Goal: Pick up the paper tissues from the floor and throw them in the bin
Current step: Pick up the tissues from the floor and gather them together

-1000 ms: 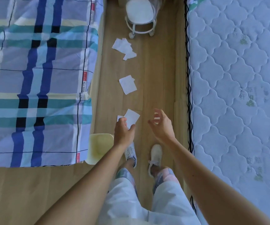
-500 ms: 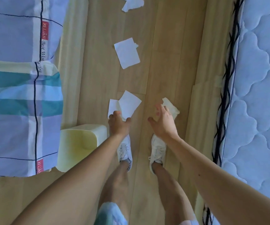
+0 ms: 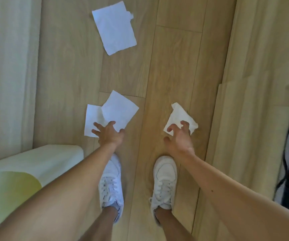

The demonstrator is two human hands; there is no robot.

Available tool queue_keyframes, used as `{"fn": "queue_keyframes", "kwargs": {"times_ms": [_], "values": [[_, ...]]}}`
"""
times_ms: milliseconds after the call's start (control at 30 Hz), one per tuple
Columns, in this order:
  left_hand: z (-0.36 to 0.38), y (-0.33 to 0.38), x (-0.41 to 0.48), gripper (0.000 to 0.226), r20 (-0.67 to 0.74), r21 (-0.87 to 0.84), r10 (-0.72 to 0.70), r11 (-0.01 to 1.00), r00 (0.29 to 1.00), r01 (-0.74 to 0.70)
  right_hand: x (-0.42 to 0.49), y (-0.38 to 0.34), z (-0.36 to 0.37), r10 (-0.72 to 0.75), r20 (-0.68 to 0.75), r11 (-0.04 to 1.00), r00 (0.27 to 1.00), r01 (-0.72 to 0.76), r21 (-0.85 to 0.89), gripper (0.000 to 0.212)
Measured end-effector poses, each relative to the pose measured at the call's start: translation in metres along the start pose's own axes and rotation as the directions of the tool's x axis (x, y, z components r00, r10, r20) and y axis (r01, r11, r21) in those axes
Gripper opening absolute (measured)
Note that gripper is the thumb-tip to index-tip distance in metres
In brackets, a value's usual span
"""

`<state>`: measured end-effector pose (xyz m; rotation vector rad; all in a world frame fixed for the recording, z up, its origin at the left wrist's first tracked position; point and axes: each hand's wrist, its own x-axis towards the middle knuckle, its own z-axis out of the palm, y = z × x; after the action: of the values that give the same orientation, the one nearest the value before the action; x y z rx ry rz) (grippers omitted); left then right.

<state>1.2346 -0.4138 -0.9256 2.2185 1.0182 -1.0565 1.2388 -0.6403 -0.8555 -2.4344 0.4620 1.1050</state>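
My left hand is spread wide, fingertips on two overlapping flat tissues at frame centre, nothing pinched. My right hand is clawed, fingers apart over a crumpled tissue at centre right; can't tell if it's gripped. Another flat, square-ish tissue lies top centre, one corner ragged. Smooth wood-plank floor, open between the sheets. Pale yellow bin sits lower left, rounded rim, beside my left shoe.

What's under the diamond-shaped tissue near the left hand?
Another flat tissue lies partly under the diamond-shaped tissue, sticking out to its left on the wooden floor. The left hand covers their near edges, so anything beneath there is hidden.
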Motion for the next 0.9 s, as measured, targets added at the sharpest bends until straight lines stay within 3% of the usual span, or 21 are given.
{"fn": "queue_keyframes", "kwargs": {"times_ms": [100,433,633,800,900], "values": [[0.012,-0.004,0.017,0.056,0.013,-0.018,-0.005,1.0,1.0,0.005,0.027,0.025,0.01,0.042,0.018,0.997,0.999,-0.041,-0.061,0.039],[0.021,0.001,0.028,0.048,-0.091,0.056,0.181,0.983,0.979,-0.176,0.076,0.047,0.035,0.016,0.04,0.978,0.999,-0.007,-0.21,0.055],[-0.006,0.035,0.005,0.051,-0.12,-0.031,0.339,0.938,0.933,-0.345,0.068,0.023,0.004,0.026,0.085,0.996,0.996,-0.018,-0.085,0.073],[-0.07,0.094,-0.026,0.046,-0.202,-0.024,0.402,0.91,0.893,-0.415,0.051,-0.028,-0.069,0.023,0.049,0.985,0.999,-0.031,0.17,0.053],[-0.119,0.131,-0.036,0.042,-0.268,-0.037,0.41,0.9,0.872,-0.435,0.051,-0.072,-0.127,-0.054,0.039,0.99,0.998,0.049,0.133,0.042]]}}
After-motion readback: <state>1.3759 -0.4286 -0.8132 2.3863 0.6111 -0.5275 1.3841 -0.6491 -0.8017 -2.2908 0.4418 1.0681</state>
